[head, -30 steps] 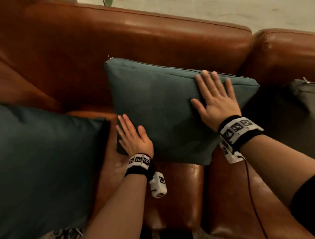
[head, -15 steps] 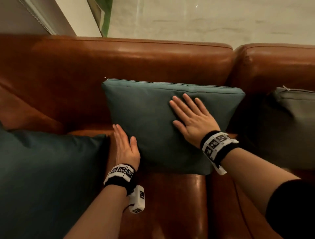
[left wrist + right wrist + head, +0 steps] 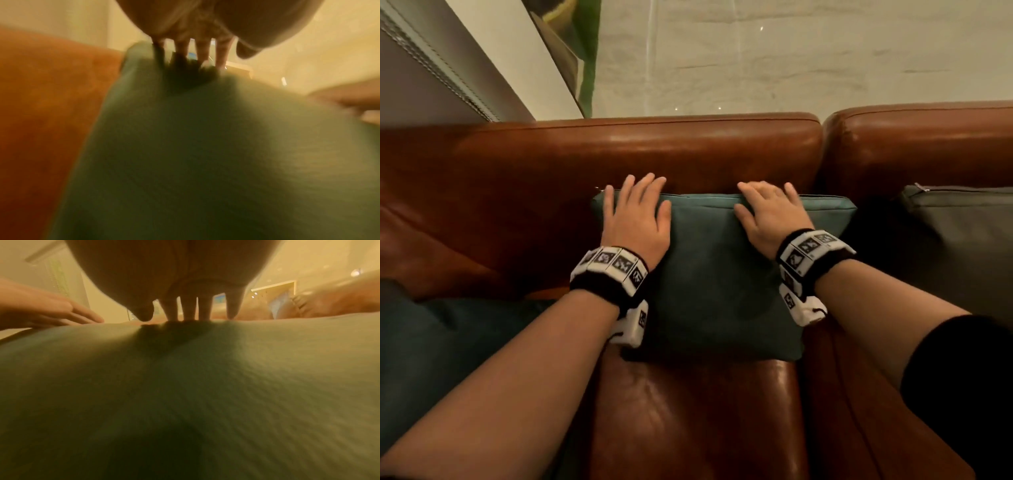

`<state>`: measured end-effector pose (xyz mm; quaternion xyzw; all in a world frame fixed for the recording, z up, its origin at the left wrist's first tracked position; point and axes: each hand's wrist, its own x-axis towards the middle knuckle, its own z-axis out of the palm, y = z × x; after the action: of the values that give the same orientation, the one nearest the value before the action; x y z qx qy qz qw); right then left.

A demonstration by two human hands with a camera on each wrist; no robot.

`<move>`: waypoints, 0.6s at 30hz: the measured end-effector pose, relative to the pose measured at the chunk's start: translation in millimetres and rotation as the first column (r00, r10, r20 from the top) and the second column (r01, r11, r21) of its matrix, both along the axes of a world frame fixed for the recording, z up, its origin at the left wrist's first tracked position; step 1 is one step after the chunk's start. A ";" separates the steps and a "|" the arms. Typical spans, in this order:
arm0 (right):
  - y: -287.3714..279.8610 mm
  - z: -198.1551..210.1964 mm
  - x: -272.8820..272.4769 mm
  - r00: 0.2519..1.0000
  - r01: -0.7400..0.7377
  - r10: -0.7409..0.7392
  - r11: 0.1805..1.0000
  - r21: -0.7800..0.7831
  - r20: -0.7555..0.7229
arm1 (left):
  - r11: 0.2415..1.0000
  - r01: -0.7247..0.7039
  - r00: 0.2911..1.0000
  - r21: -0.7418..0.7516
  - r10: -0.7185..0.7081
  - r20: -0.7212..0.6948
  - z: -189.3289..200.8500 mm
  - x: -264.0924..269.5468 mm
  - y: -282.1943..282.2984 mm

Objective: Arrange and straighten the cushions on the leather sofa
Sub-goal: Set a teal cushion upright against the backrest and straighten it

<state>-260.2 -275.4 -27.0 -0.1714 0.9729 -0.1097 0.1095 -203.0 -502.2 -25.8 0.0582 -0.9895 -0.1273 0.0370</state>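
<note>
A teal cushion (image 3: 717, 284) leans upright against the backrest of the brown leather sofa (image 3: 688, 150). My left hand (image 3: 635, 212) lies flat on the cushion's upper left corner, fingers straight and spread over its top edge. My right hand (image 3: 767, 209) lies on the upper right part, fingers slightly bent over the top seam. In the left wrist view, blurred fingertips (image 3: 202, 60) press into the teal cushion (image 3: 205, 154). The right wrist view shows fingers (image 3: 203, 309) resting on the cushion (image 3: 185, 386) near its edge, with the other hand (image 3: 51, 311) at left.
A second teal cushion (image 3: 448, 359) lies on the seat at the left. A dark grey cushion (image 3: 955, 246) leans against the backrest at the right. Behind the sofa are a pale floor (image 3: 791, 61) and a wall with a window frame (image 3: 431, 68).
Both hands slid up the teal cushion to its top edge; the left came off the lower left side. The cushion now stands straighter against the backrest, and my view has tilted upward.
</note>
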 end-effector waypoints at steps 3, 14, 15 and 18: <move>-6.7 8.6 -14.2 0.993 0.044 -0.045 0.999 0.016 0.106 | 0.978 0.094 0.985 -0.187 -0.064 0.161 0.5 -15.0 -6.3; -7.5 28.9 -15.8 0.974 0.054 -0.060 0.998 0.035 0.217 | 0.995 0.078 0.929 -0.062 -0.049 0.368 25.3 -42.3 -3.2; -6.9 31.7 -14.8 0.980 0.064 -0.066 0.998 0.018 0.186 | 0.996 0.070 0.936 -0.062 -0.044 0.348 25.3 -41.0 -3.6; -5.5 35.2 -10.0 0.986 0.064 -0.060 0.998 -0.022 0.154 | 0.997 0.066 0.954 -0.034 -0.053 0.296 23.0 -33.6 -5.1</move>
<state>-270.2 -280.9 8.2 -0.1333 0.9649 -0.1391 0.1784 -236.7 -507.3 -2.8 0.0461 -0.9878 -0.0965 -0.1135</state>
